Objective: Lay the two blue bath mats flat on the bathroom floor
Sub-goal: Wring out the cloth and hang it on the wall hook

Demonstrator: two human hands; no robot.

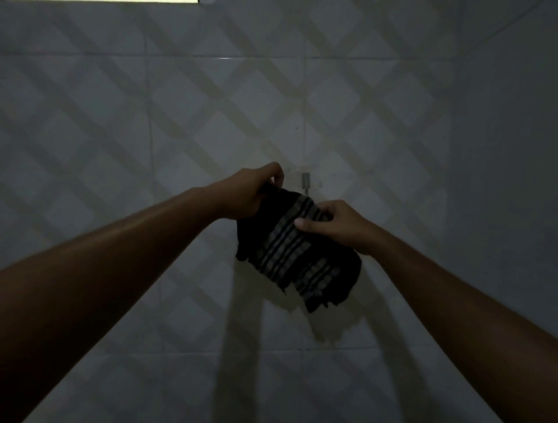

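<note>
A dark mat [296,256] with pale stripes hangs bunched against the tiled wall, just below a small metal wall hook [306,180]. In the dim light its colour looks nearly black. My left hand [250,193] grips its upper left corner, next to the hook. My right hand [335,225] pinches the striped upper right part, thumb on the front. Whether the bundle is one mat or two folded together cannot be told. The floor is out of view.
A wall [151,120] of pale tiles with a diagonal lattice pattern fills the view. A second tiled wall [513,151] meets it in a corner on the right. A bright strip [99,1] shows at the top left edge.
</note>
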